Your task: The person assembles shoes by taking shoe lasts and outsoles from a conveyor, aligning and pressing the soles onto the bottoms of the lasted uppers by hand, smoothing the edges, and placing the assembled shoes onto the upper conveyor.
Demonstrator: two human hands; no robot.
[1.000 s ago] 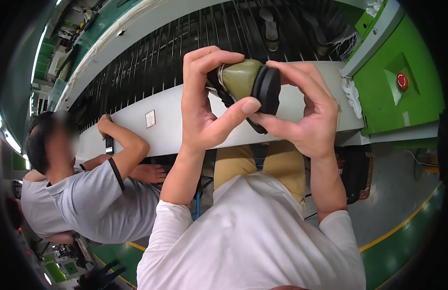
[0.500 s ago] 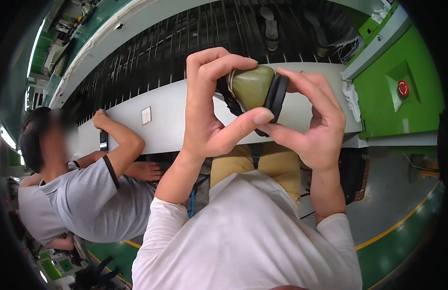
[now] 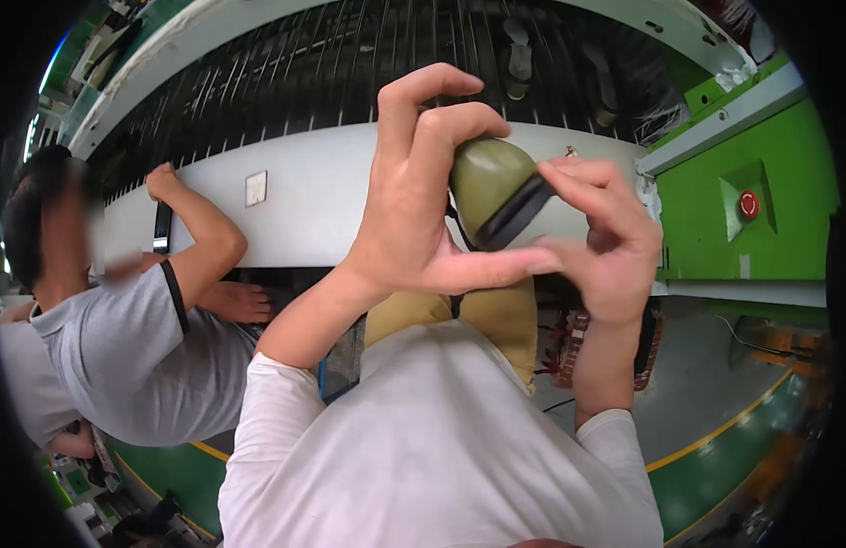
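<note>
An olive-green shoe (image 3: pixel 492 183) with a black sole (image 3: pixel 514 212) is held up over the white bench edge, its rounded toe facing me. My left hand (image 3: pixel 409 196) is closed around it from the left, with a bent finger on top and the thumb stretched out below; the index finger is lifted off. My right hand (image 3: pixel 614 228) grips the sole's edge from the right between fingertips and thumb. The right thumb is smeared by motion. The rest of the shoe is hidden behind the toe and my left hand.
Past the white bench edge (image 3: pixel 322 173), a rack of dark rollers (image 3: pixel 304 64) carries shoe soles (image 3: pixel 518 59). A co-worker (image 3: pixel 149 338) sits at left near a phone (image 3: pixel 162 226). A green machine panel with a red stop button (image 3: pixel 749 205) stands at right.
The shoe has tilted, its black sole turning from nearly upright to slanted. My left index finger has lifted off it. The view has shifted slightly.
</note>
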